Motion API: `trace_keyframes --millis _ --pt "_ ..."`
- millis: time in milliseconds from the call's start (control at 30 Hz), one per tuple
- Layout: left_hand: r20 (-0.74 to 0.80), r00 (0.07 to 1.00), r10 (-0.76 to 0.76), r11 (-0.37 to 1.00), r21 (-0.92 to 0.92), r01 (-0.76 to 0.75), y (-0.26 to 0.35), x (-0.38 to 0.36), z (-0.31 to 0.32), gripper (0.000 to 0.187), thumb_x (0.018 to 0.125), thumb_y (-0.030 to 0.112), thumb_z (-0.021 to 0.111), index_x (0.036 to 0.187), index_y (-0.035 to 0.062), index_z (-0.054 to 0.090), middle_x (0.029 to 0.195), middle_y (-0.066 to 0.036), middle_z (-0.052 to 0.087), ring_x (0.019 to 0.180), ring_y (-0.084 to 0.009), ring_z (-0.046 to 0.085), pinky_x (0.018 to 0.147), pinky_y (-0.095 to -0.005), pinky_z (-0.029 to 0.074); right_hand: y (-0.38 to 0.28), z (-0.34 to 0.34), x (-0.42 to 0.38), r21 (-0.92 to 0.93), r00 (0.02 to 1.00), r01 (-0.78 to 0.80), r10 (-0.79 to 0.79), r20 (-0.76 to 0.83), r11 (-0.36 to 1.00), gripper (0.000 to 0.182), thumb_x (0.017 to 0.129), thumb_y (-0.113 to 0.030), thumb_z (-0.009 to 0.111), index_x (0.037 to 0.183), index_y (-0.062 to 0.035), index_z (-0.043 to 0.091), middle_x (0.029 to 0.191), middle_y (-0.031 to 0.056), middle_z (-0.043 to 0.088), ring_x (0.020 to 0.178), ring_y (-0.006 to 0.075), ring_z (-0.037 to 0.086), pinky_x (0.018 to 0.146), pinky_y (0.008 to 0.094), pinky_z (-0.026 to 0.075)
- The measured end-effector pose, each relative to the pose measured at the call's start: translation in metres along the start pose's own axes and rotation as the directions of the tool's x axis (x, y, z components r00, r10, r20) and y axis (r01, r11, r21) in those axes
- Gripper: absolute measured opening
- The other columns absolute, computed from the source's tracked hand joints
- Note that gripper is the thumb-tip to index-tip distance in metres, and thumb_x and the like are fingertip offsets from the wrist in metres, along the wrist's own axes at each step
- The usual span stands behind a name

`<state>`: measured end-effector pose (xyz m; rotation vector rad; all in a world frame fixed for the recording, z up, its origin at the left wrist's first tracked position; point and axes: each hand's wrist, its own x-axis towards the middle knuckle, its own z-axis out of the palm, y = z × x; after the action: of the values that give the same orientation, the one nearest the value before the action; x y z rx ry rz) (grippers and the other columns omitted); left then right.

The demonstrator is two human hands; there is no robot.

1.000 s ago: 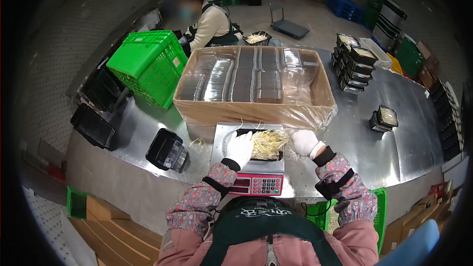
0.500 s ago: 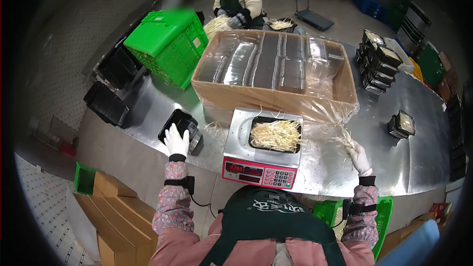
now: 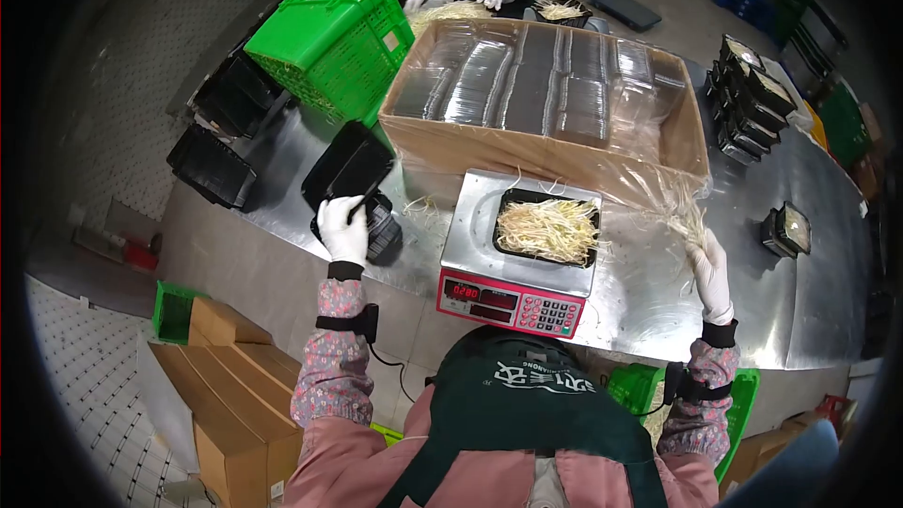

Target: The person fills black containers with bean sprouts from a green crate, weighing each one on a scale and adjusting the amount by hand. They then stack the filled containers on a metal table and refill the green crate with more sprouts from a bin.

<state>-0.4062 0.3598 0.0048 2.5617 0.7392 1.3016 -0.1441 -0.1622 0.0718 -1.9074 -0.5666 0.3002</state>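
The left hand has its fingers closed on the edge of an empty black tray, lifted and tilted above the stack of black trays lying on the steel surface. The right hand is raised off to the side, fingers pinched around a tuft of bean sprouts that hangs loose above the surface, near the corner of the cardboard box of lids. Between the hands sits the scale with a filled tray on its platform, sprouts heaped to the rim. The tuft is held only by its lower ends — strands could slip free and scatter, as a few already lie beside the scale. The lifted tray is gripped at one edge, so a nested second tray might cling to it and drop — I judge that the likelier mishap.
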Motion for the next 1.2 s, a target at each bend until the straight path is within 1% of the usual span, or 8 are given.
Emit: trace_keyframes --millis 200,367,467,667,767,900,1000,1200 --pt "0.145 0.777 0.613 0.713 -0.525 -0.465 0.223 0.020 0.023 0.024 0.070 -0.001 0.065 0.089 0.0112 0.071 0.084 -0.005 0.069 0.078 -0.0249 0.065 0.070 -0.0373 0.050 -0.100 0.020 0.018 -0.156 0.860 0.475 -0.494 -0.128 0.866 0.032 0.086 0.000 0.054 0.117 0.0027 0.057 0.104 0.0143 0.065 0.099 0.0230 0.062 0.083 0.0296 0.046" --pt "0.177 0.589 0.788 0.561 -0.601 -0.569 0.300 -0.018 0.057 0.024 0.076 0.008 0.060 0.098 0.0142 0.068 0.088 -0.003 0.065 0.079 -0.0227 0.060 0.068 -0.0377 0.046 -0.091 0.028 0.013 -0.686 0.851 0.516 -0.395 0.345 0.513 0.050 0.076 -0.022 0.072 0.121 -0.0051 0.058 0.118 0.0142 0.058 0.101 0.0320 0.057 0.087 0.0392 0.047" --pt "0.207 0.569 0.796 0.551 -0.637 -0.539 0.320 -0.037 0.069 0.023 0.077 0.009 0.059 0.098 0.0146 0.067 0.084 -0.003 0.060 0.080 -0.0230 0.057 0.068 -0.0367 0.044 -0.083 0.004 -0.007 -0.772 0.881 0.340 -0.470 0.061 0.537 0.064 0.073 -0.023 0.076 0.130 -0.0053 0.053 0.130 0.0161 0.053 0.115 0.0332 0.053 0.095 0.0400 0.045" --pt "0.217 0.490 0.845 0.467 -0.745 -0.476 0.347 -0.065 0.093 0.033 0.077 0.013 0.061 0.110 0.0101 0.062 0.108 -0.007 0.060 0.104 -0.0257 0.056 0.087 -0.0376 0.045 0.100 -0.009 -0.020 -0.084 0.957 -0.081 0.054 -0.286 0.993 0.050 0.079 0.008 0.055 0.128 0.0000 0.054 0.105 0.0145 0.068 0.095 0.0184 0.065 0.087 0.0305 0.051" --pt "0.129 0.526 0.841 0.419 -0.770 -0.481 0.337 -0.046 0.072 0.040 0.080 0.014 0.062 0.120 0.0087 0.061 0.123 -0.010 0.058 0.119 -0.0295 0.052 0.097 -0.0395 0.044 0.182 -0.001 -0.025 -0.081 0.918 -0.142 0.100 -0.383 0.987 0.047 0.078 0.011 0.055 0.124 0.0014 0.056 0.104 0.0141 0.068 0.095 0.0195 0.065 0.088 0.0307 0.050" --pt "0.146 0.870 0.472 0.638 -0.738 -0.222 0.254 -0.018 0.079 0.035 0.084 0.001 0.059 0.119 -0.0014 0.060 0.119 -0.018 0.062 0.116 -0.0316 0.057 0.101 -0.0412 0.045 0.196 0.011 -0.037 -0.306 0.883 -0.410 0.291 -0.368 0.859 0.052 0.078 -0.001 0.064 0.129 0.0013 0.053 0.100 0.0205 0.069 0.092 0.0287 0.067 0.086 0.0329 0.052" --pt "0.315 0.933 0.171 0.799 -0.598 0.056 0.175 -0.020 0.100 0.044 0.092 0.003 0.051 0.135 -0.0032 0.046 0.131 -0.023 0.053 0.125 -0.0338 0.049 0.108 -0.0387 0.036 0.164 0.026 -0.031 -0.697 0.912 -0.338 0.038 -0.408 0.633 0.073 0.080 -0.028 0.073 0.141 -0.0025 0.041 0.133 0.0262 0.051 0.118 0.0404 0.052 0.100 0.0458 0.042" --pt "0.397 0.893 0.211 0.897 -0.442 -0.015 0.162 -0.053 0.117 0.052 0.093 0.011 0.053 0.142 -0.0003 0.039 0.140 -0.021 0.046 0.132 -0.0344 0.041 0.112 -0.0419 0.030 0.008 0.109 0.018 -0.620 0.885 0.359 -0.465 -0.012 0.698 0.089 0.074 -0.050 0.075 0.139 0.0011 0.041 0.135 0.0249 0.048 0.117 0.0393 0.051 0.098 0.0455 0.042"
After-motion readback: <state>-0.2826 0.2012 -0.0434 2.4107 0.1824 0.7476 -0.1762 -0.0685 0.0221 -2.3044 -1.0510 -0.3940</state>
